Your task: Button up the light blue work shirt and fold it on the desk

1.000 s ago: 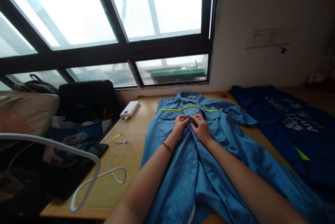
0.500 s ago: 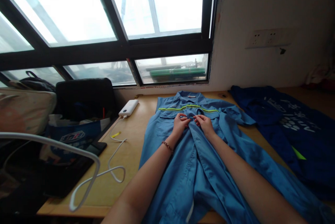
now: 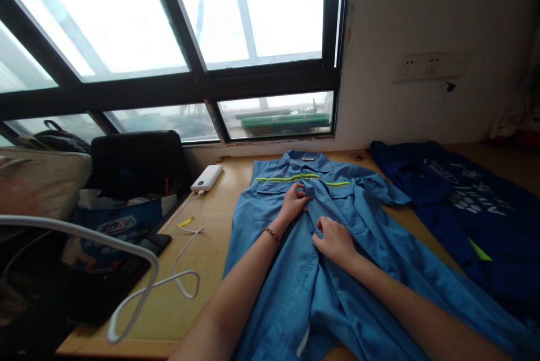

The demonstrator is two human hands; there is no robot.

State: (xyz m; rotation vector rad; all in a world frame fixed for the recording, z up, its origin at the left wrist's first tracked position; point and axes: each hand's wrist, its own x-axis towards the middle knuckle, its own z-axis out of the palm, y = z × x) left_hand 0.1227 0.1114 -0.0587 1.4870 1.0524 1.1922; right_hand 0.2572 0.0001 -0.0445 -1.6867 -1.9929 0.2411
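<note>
Hands rest on a blue work shirt (image 3: pixel 337 271) spread flat: left hand (image 3: pixel 294 202) pinches its front placket, while right hand (image 3: pixel 336 240), just nearer, fingers curled, grips the same edge, keeping it aligned.

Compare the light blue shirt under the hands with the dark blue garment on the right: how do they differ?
The light blue shirt is paler and carries a yellow-green stripe across the chest; the dark blue garment bears white print instead. Both hands, left hand and right hand, rest on the light blue shirt's front, while the dark blue garment lies untouched. The shirt lies spread out, collar toward the window; the garment looks rumpled. Both lie on the wooden table.
</note>
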